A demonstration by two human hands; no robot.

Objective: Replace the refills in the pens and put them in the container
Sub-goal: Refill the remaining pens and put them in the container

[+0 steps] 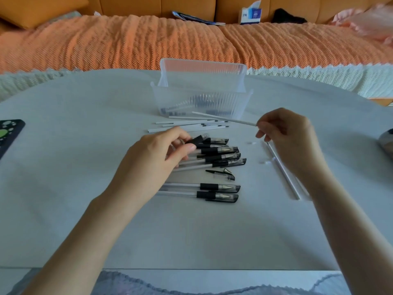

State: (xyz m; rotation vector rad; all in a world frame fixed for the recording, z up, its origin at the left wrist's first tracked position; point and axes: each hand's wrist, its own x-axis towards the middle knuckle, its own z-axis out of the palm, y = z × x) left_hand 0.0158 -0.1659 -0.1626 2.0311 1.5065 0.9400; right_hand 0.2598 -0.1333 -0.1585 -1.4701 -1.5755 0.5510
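My left hand [158,154] grips an open pen barrel with a black grip [194,140] above a pile of capped black pens [221,156]. My right hand [282,133] pinches the end of a thin white refill [223,118], which points left toward the clear ribbed container [200,99]. Pens lie inside that container. Several white refills [187,125] lie on the table in front of it. Two more capped pens [219,191] lie nearer me, and a loose black cap [223,173] sits between the groups.
Clear empty tubes [282,171] lie on the table under my right wrist. A dark patterned object [8,133] sits at the left table edge, a grey object [387,143] at the right edge. An orange-covered sofa [191,41] runs behind the table.
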